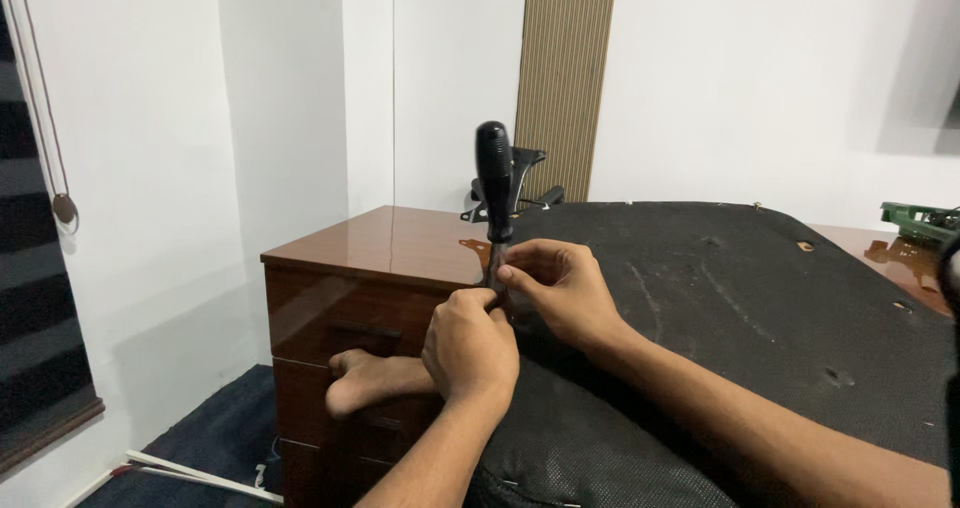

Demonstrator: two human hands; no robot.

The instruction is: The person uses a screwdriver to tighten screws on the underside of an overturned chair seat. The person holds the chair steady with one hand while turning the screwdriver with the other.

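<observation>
A screwdriver [494, 178] with a black handle stands upright at the near-left edge of a black fabric-covered seat base [720, 298]. My right hand [560, 288] pinches the screwdriver's shaft just below the handle. My left hand [468, 346] is closed low on the shaft, touching my right hand's fingers. The tip of the tool is hidden behind both hands. The seat base lies upside down across my lap and the cabinet, with small holes in its cover.
A glossy brown drawer cabinet [350, 288] stands in front, with a foot [365, 380] resting against its drawers. Black chair parts [525, 183] lie on its top at the back. A green object [915, 218] sits far right. White strips [190, 473] lie on the dark blue carpet.
</observation>
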